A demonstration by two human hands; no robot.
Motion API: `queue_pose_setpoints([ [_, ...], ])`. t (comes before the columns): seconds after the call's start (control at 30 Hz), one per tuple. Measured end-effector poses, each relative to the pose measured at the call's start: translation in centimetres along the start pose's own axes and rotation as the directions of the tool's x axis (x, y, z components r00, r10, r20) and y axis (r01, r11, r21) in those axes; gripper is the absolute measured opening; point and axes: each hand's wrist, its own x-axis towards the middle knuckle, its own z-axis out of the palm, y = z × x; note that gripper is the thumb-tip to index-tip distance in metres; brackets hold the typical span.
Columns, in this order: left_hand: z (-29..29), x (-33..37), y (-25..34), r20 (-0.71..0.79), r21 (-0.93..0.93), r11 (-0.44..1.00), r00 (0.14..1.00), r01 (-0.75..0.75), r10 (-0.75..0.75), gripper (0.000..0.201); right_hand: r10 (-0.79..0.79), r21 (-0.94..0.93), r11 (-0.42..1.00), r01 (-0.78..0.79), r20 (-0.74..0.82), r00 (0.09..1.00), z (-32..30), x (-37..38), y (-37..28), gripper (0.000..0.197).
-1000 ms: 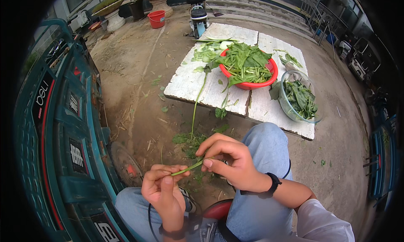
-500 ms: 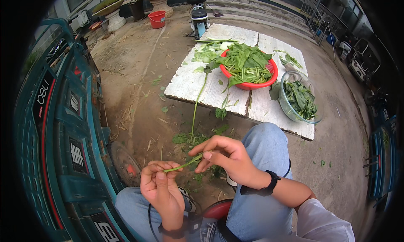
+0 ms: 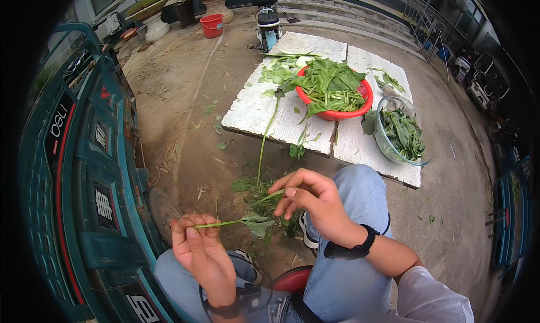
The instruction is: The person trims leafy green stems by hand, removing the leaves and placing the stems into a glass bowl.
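My left hand [image 3: 203,256] pinches one end of a leafy green stem [image 3: 220,224], whose leaf hangs toward the middle. To its right, my right hand [image 3: 320,208] grips a short piece of green stem [image 3: 266,199] between thumb and fingers. A gap separates the two pieces. Beyond my hands, a red colander [image 3: 338,115] heaped with leaves and cut stems rests on a white-topped table [image 3: 247,119]. Beside it stands a clear bowl [image 3: 379,145] of dark green leaves. One long stem [image 3: 266,133] droops over the table's front edge.
A green cargo vehicle [image 3: 84,210] borders my left side. Leaf scraps [image 3: 243,184] litter the ground below my hands. Past the table are a scooter [image 3: 268,22], a red bucket [image 3: 211,26] and steps [image 3: 337,19]. A blue bench-like frame [image 3: 512,222] stands at right.
The stem between my hands has come apart. My left hand moved left with the leafy part, while my right hand shifted slightly right and up with a short piece.
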Motion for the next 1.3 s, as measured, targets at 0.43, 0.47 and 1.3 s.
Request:
queue_pose_setpoints([
  [0.43, 0.0, 0.1, 0.1, 0.082, 0.164, 0.986, 0.996, 0.028, -0.042, 0.009, -0.186, -0.586, 0.782, 0.211, 0.104, 0.977, -2.7, 1.5, 0.1, 0.024],
  [0.47, 0.0, 0.1, 0.2, 0.120, 0.178, 0.983, 0.991, 0.041, -0.063, 0.009, -0.209, -0.664, 0.708, 0.240, 0.128, 0.970, -3.0, 1.7, 0.3, 0.025],
  [1.3, 0.6, -0.8, -1.2, 0.338, 0.508, 0.861, 0.913, 0.029, -0.230, 0.011, -0.065, -0.481, 0.834, 0.271, 0.402, 0.913, 0.6, 0.1, 1.0, 0.016],
])
